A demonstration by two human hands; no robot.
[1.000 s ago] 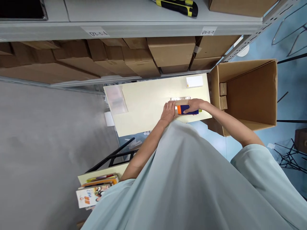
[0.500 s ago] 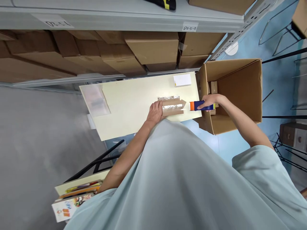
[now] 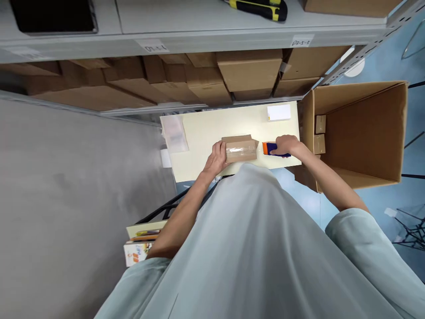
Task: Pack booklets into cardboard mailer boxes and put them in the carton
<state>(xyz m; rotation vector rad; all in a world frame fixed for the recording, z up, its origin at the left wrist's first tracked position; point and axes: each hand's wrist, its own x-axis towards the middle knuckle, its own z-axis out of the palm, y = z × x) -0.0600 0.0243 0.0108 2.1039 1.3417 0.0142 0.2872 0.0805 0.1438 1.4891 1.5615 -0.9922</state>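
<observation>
A small brown cardboard box [image 3: 241, 150] with shiny clear tape along it lies on the pale tabletop [image 3: 199, 164]. Round its left end are the fingers of my left hand [image 3: 217, 156], closed on it. At its right end, flaps stick out. My right hand [image 3: 286, 145] grips a slim dark-blue carton [image 3: 271, 148] with an orange end that points left at those flaps. A short gap lies between carton and box. My right fingers partly cover the carton's other end.
A white box [image 3: 279, 112] lies near the table's far edge. To the right stands a large open carton [image 3: 365, 128] holding small boxes [image 3: 319, 144]. Beyond the table, a metal shelf [image 3: 212, 37] bears brown boxes [image 3: 252, 71] below and a yellow-black cutter [image 3: 262, 8] on top.
My view has turned left. Both hands have moved left over the table with the box and the carton. The box's flattened sides now stand more folded into a box shape.
</observation>
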